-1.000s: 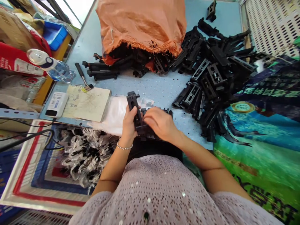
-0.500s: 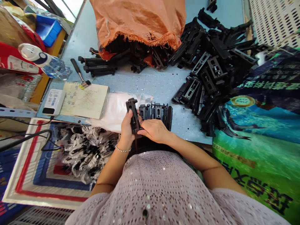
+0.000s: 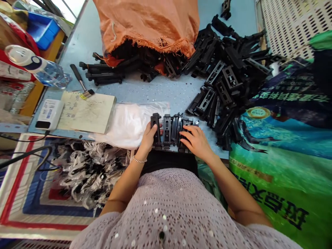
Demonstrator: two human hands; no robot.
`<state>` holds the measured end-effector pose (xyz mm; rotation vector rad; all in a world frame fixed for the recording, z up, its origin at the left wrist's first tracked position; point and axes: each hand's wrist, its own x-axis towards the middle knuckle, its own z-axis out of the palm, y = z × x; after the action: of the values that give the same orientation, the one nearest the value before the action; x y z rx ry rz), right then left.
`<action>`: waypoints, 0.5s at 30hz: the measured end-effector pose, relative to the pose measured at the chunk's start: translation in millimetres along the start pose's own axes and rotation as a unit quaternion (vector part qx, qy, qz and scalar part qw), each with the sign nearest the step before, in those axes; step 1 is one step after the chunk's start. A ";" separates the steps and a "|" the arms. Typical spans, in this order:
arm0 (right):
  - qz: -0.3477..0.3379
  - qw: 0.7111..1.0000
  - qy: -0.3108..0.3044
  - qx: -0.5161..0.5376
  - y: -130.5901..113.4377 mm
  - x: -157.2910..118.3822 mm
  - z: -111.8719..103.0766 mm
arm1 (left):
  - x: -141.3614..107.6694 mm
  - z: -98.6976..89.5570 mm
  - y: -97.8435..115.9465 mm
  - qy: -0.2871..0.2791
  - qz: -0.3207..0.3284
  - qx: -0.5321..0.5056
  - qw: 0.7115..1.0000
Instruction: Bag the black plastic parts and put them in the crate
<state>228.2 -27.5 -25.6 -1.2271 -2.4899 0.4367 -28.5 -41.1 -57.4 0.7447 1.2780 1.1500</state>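
Note:
My left hand (image 3: 147, 138) is closed on a black slotted bracket (image 3: 155, 126), its thumb on the near face, at the left end of a short row. Beside it in the row stand several more black brackets (image 3: 167, 129), close together near the table's front edge. My right hand (image 3: 195, 141) rests over the right end of this row, fingers apart and touching the brackets there. Its thumb and fingertips are partly hidden. Just left of my left hand lies a stack of clear plastic bags (image 3: 129, 122).
A big heap of black brackets (image 3: 228, 69) covers the right of the table (image 3: 145, 91). An orange sack (image 3: 147, 24) spills more at the back. A hammer (image 3: 81, 81), notepad (image 3: 86, 112), white device (image 3: 49, 114) and bottle (image 3: 49, 71) are left. A basket (image 3: 15, 193) holds bagged parts.
My left hand has set the bracket down at the left end of the row, still holding it. My right hand has moved right, from that bracket to the row's right end.

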 end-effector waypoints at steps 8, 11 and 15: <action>-0.163 0.975 -0.029 0.149 -46.4 51.4 -37.7 | -39.1 -21.8 45.6 -0.228 -0.183 -0.064 0.954; -0.186 0.963 -0.102 0.166 -45.9 66.6 -43.2 | -37.7 -27.8 57.6 -0.229 -0.139 -0.013 0.963; -0.013 0.976 -0.035 0.215 -21.2 68.8 -42.6 | -11.3 -45.4 56.3 0.076 0.071 0.174 0.979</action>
<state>191.7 20.8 32.1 -1.0138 -2.2934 0.9679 -84.6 -42.0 -10.4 1.0363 1.6006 1.1265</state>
